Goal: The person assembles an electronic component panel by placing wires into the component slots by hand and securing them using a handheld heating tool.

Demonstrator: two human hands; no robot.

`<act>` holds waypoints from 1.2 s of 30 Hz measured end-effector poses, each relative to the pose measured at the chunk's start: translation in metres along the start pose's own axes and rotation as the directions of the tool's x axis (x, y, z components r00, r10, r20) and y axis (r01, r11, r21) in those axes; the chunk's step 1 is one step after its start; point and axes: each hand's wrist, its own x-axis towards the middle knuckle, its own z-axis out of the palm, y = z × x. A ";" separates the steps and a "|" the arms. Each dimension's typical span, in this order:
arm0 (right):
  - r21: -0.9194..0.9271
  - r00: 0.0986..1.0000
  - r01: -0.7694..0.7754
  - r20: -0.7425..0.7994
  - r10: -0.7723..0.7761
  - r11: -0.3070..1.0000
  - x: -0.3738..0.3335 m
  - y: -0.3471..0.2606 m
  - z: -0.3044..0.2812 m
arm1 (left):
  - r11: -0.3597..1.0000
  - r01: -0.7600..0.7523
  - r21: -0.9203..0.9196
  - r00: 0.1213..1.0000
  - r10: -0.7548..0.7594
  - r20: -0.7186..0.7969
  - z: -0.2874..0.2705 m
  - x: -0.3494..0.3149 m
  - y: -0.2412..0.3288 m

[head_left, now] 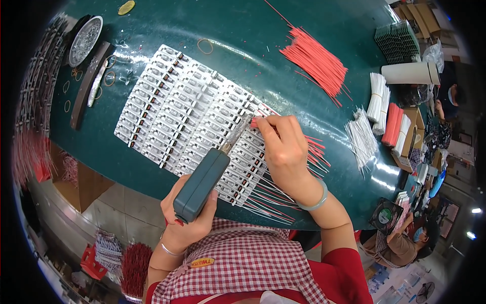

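Note:
My left hand [187,232] is closed around the dark green handle of a soldering gun [201,185]. Its narrow metal end points up and away, reaching the upper right part of a white panel [185,109] made of many small modules in rows. There my right hand [286,146] pinches a red wire [254,121] with thumb and forefinger, close beside the metal end. Whether the two touch is too small to tell. Red and white wires [271,195] stick out from the panel's right edge, partly beneath my right hand and wrist.
A pile of red wires [316,63] lies at the far right, with white wire bundles [362,137] nearer. At the left are a round dish [86,40], a dark bar [90,86] and rubber bands. A white cylinder [410,74] lies at the right; a co-worker [412,238] sits beyond.

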 end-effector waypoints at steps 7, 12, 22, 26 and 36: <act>-0.035 0.999 -0.008 0.033 0.009 0.999 0.001 -0.002 -0.001 | 0.999 -0.040 0.021 0.999 0.040 -0.006 0.000 0.003 0.001; -0.043 0.999 -0.004 0.039 0.005 0.999 0.002 -0.004 -0.001 | 0.997 -0.055 0.047 0.998 0.055 0.008 -0.002 0.003 0.001; -0.052 0.999 -0.003 0.042 0.005 0.999 0.001 -0.003 0.000 | 0.999 -0.013 0.031 1.000 0.014 -0.027 -0.005 -0.006 0.001; -0.040 1.000 -0.004 0.014 0.004 0.999 0.002 -0.004 0.000 | 0.999 -0.007 0.047 0.999 0.008 -0.033 -0.006 -0.008 0.002; 0.014 1.000 0.017 -0.017 -0.017 1.000 -0.006 -0.010 0.000 | 0.999 0.024 -0.022 0.999 -0.025 -0.037 -0.006 -0.015 -0.002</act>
